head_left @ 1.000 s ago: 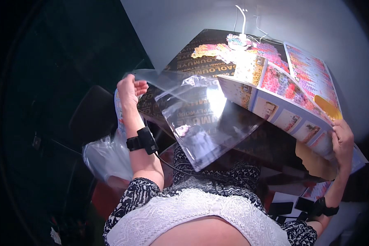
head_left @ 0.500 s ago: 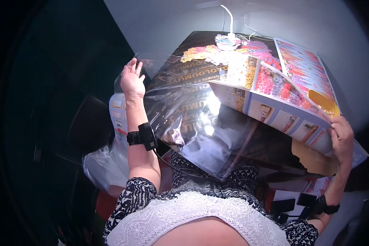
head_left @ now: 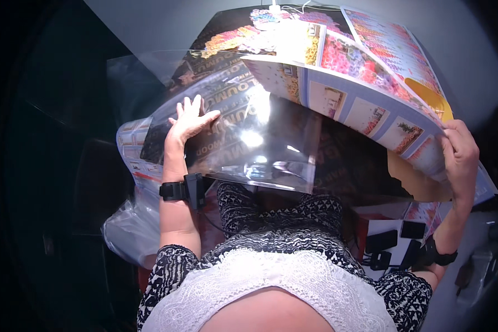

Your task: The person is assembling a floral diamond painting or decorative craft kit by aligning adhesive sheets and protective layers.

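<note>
My left hand [head_left: 191, 120] is spread open against a clear plastic sheet [head_left: 282, 157], which lies over the dark, gold-printed board [head_left: 348, 149]. Whether the palm presses on top of the plastic or is partly under it, I cannot tell. At the right, my right hand [head_left: 459, 152] has its fingers closed on the corner of a large printed sheet [head_left: 365, 105] with flower pictures and small framed room scenes. That sheet is lifted and bowed, its near edge raised off the board. Beside the right hand is a yellow curved piece [head_left: 429, 98].
Colourful flower cut-outs [head_left: 238, 40] lie at the back under a bright lamp. Another flower-printed sheet [head_left: 393, 50] lies far right. Crumpled clear plastic [head_left: 130, 229] and a bluish printed sheet [head_left: 130, 146] are at the left. Black devices [head_left: 382, 240] rest on a white surface lower right.
My left hand has come down from raised, palm showing, to lie spread on the plastic. The plastic looks flatter and smoother. My right hand still grips the printed sheet; the whole view has shifted.
</note>
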{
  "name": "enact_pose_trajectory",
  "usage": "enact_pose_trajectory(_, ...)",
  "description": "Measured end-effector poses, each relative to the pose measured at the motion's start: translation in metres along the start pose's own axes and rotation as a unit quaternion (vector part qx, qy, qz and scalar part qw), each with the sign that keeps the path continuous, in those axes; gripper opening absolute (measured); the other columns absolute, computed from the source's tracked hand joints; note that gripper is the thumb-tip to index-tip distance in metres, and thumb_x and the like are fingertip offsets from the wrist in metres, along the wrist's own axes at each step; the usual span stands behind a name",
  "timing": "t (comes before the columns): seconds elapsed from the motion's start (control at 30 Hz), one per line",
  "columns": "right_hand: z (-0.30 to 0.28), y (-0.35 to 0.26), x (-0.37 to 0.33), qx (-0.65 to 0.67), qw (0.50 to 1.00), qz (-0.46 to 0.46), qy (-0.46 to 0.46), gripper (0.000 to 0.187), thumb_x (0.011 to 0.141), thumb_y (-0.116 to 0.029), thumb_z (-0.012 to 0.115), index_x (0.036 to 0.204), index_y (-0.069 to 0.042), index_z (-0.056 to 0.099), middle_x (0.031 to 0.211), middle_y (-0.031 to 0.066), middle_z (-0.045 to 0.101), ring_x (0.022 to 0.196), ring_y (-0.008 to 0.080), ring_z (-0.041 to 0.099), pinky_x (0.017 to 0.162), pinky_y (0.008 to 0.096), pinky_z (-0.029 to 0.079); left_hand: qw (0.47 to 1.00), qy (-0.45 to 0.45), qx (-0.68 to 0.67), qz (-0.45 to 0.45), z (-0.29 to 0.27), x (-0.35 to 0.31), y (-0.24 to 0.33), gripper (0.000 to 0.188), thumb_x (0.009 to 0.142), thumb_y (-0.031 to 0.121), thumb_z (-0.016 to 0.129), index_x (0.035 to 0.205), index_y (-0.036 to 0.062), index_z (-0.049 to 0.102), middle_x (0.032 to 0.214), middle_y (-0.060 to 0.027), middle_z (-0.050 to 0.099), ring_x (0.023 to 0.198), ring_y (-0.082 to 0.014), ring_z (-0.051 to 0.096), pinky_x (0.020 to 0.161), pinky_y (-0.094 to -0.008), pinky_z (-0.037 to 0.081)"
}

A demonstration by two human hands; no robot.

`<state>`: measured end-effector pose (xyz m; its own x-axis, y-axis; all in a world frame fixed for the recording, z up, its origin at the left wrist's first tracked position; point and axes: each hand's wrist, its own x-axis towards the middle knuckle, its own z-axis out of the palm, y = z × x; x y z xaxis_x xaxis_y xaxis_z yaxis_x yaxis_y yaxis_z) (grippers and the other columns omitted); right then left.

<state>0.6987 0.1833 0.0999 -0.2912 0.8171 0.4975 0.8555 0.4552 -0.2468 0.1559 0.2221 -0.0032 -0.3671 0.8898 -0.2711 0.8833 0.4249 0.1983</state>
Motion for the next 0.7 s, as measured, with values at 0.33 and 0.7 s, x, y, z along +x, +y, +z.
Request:
enact_pose_trajectory(0.33, -0.023, 0.006, -0.038, -0.059, 0.996, 0.063, -0.034, 0.003, 0.084, 0.003, 0.058, 0.086, 0.004, 0.056, 0.092, 0.0118, 0.057, 0.079, 0.0236, 0.058, 0.071, 0.0312, 0.048, 0.984, 0.133, 0.069, 0.096, 0.003, -0.016, 0.023, 0.089, 0.072, 0.05, 0.071, 0.14, 0.0051, 0.038, 0.146, -0.0257, 0.03, 0.137, -0.0378, 0.027, 0.11, -0.0549, 0.023)
enact_pose_trajectory(0.7, -0.025, -0.002, -0.039, -0.06, 0.996, 0.06, -0.029, 0.002, 0.086, 0.003, 0.057, 0.085, 0.005, 0.056, 0.09, 0.0105, 0.056, 0.076, 0.0209, 0.057, 0.067, 0.0303, 0.046, 0.873, 0.014, -0.098, 0.477, 0.021, -0.08, 0.11, 0.036, 0.082, 0.022, 0.071, 0.109, 0.0021, 0.059, 0.102, -0.0143, 0.056, 0.092, -0.0286, 0.059, 0.081, -0.036, 0.049)
